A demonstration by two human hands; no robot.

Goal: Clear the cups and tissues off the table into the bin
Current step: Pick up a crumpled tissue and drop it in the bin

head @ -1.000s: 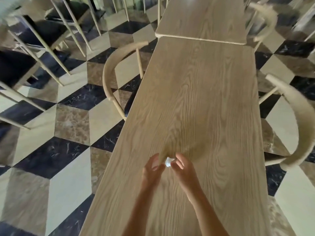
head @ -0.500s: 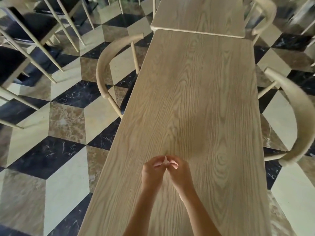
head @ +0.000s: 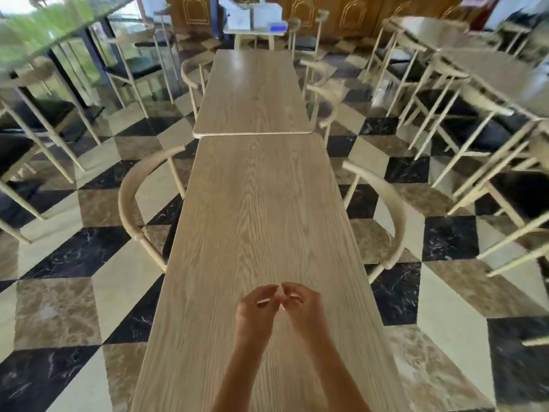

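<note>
A single head-worn view looks forward and down from the near end of the long wooden surface [head: 261,221], facing along its length. Beyond the surface's far edge a second table [head: 252,93] butts against it, and past that the room's far wall shows. The camera sits close above the surface; both forearms enter from the bottom edge. Wide-angle bending curves the chairs [head: 133,200] either side of the surface.

Both hands hover close together over the long wooden table [head: 261,209], left hand [head: 256,310] and right hand [head: 303,307] with fingers curled, fingertips nearly touching; curved-back chairs [head: 133,203] flank it.
</note>
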